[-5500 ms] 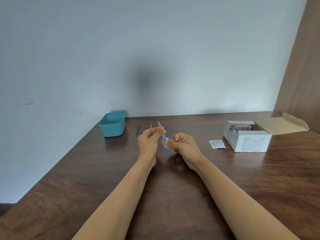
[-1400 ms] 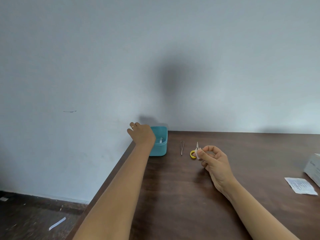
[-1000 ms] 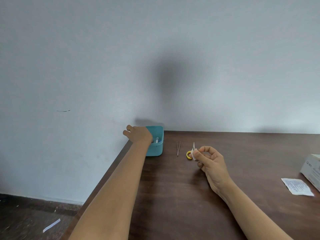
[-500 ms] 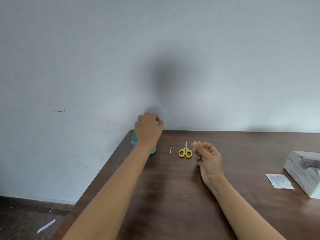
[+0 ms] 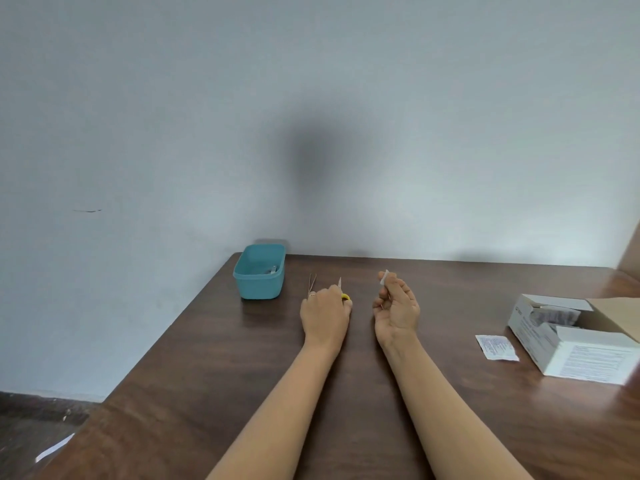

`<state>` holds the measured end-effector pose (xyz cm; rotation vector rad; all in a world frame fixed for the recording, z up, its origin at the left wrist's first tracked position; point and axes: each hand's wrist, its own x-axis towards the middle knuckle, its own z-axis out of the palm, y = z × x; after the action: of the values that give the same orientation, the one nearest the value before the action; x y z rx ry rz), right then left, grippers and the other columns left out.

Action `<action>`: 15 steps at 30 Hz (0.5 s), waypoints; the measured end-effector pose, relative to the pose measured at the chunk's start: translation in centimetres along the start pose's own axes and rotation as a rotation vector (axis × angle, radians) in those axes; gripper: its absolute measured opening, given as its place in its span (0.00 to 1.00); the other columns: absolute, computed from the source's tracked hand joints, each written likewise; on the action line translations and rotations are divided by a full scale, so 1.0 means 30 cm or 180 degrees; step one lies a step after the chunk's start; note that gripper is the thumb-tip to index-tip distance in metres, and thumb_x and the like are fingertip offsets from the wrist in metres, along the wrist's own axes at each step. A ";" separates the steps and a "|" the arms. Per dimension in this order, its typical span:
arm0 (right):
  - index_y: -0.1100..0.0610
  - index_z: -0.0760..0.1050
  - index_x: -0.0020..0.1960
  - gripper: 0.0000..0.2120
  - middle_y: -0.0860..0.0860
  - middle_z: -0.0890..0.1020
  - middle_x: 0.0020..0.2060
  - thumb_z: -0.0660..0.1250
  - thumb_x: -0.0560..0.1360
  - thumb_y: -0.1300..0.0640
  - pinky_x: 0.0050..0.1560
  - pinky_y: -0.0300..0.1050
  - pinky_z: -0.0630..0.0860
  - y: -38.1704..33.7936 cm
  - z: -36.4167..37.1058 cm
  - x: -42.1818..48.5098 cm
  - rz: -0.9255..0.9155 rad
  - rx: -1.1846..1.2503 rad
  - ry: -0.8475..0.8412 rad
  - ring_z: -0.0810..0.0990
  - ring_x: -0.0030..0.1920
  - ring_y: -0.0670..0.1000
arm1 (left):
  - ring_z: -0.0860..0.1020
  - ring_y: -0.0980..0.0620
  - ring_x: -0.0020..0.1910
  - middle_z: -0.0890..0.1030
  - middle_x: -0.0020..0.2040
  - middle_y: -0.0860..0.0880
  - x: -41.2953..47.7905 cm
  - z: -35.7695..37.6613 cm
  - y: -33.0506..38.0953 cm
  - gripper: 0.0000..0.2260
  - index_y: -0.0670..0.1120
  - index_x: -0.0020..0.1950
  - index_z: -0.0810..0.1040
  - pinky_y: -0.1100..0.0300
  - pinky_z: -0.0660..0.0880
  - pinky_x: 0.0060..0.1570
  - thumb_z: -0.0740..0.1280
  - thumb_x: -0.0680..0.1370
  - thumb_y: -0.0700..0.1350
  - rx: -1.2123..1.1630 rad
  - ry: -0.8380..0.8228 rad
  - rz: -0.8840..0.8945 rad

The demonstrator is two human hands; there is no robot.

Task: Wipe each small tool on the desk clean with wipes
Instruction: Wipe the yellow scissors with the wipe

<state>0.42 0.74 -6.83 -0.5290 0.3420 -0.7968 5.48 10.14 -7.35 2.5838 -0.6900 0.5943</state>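
Yellow-handled scissors (image 5: pixel 345 297) lie on the brown desk (image 5: pixel 214 375) under the left hand (image 5: pixel 325 315), whose fingers curl over the handles (blade tips poke out beyond). Tweezers (image 5: pixel 311 284) lie just beside. Palm up, the right hand (image 5: pixel 396 308) pinches a white wipe (image 5: pixel 383 278).

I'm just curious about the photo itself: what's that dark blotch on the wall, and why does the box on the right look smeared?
Head view: the blotch on the wall is a soft-edged shadow, probably the wearer's head blocking light from behind. Head view: the box sits at the wide-angle frame's edge, blurred, its print unreadable; the desk beside it shows a dull sheen.
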 end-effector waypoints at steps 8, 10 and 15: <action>0.56 0.75 0.41 0.06 0.50 0.84 0.34 0.69 0.74 0.64 0.25 0.34 0.67 -0.015 -0.013 -0.003 0.0138 0.0077 -0.0073 0.73 0.26 0.41 | 0.77 0.50 0.20 0.77 0.23 0.49 -0.129 -0.045 0.079 0.14 0.45 0.34 0.75 0.64 0.67 0.17 0.80 0.65 0.48 -0.0154 0.0415 0.0312; 0.57 0.75 0.41 0.05 0.49 0.84 0.32 0.67 0.75 0.65 0.26 0.34 0.67 -0.022 -0.013 -0.022 0.0220 -0.0036 -0.0140 0.73 0.26 0.41 | 0.82 0.42 0.35 0.82 0.36 0.43 -0.159 -0.072 0.098 0.09 0.42 0.45 0.75 0.55 0.74 0.30 0.66 0.79 0.47 -0.0662 0.0335 -0.0073; 0.57 0.73 0.39 0.08 0.49 0.82 0.29 0.66 0.75 0.66 0.28 0.32 0.68 -0.038 -0.037 -0.088 0.0213 -0.0320 -0.0204 0.72 0.29 0.43 | 0.82 0.52 0.40 0.81 0.47 0.41 -0.194 -0.091 0.083 0.09 0.39 0.48 0.75 0.59 0.82 0.38 0.59 0.82 0.41 -0.3276 0.0442 -0.1338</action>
<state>-2.51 1.72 -6.85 -0.6327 0.3401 -0.6990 -1.26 11.62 -7.29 1.6186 -0.2594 0.1812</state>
